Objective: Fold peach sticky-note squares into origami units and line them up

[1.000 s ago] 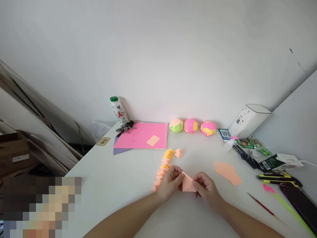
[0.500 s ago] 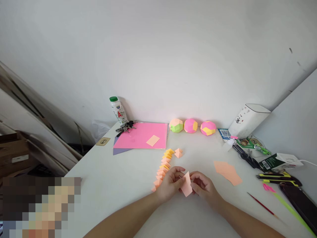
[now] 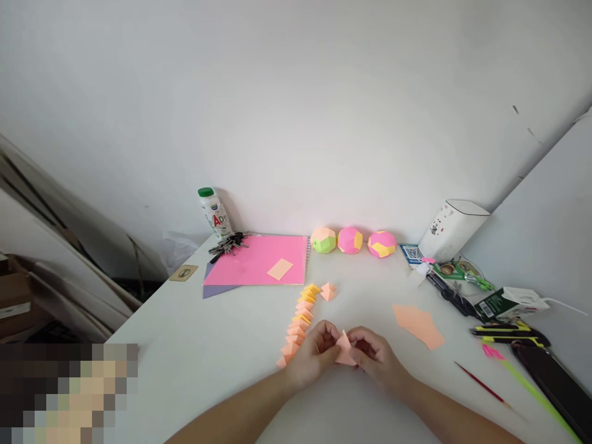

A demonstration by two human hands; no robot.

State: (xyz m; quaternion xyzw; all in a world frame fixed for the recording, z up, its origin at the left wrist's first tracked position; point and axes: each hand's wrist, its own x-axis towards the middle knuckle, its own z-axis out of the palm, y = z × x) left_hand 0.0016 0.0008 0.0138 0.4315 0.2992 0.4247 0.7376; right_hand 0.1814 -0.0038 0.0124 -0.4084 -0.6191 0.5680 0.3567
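Both my hands meet over the white table (image 3: 203, 345) near its front. My left hand (image 3: 313, 354) and my right hand (image 3: 374, 356) pinch a small folded peach paper piece (image 3: 345, 350) between their fingertips. Just left of my left hand runs a row of several folded peach and yellow paper units (image 3: 298, 319). Two more folded peach pieces (image 3: 328, 290) lie at the far end of that row. A loose stack of flat peach sheets (image 3: 419, 325) lies to the right of my right hand.
At the back: pink paper pad (image 3: 259, 266) with a peach slip, keys (image 3: 226, 243), a green-capped bottle (image 3: 213, 213), three paper balls (image 3: 352, 240), a white container (image 3: 451, 229). On the right: cutters (image 3: 509, 333), a box (image 3: 509, 302), a red stick (image 3: 481, 385). Lower left is blurred out.
The flat peach sheet held a second ago has been turned and folded into a smaller triangular piece. My hands have drawn closer together. The camera view shifted slightly.
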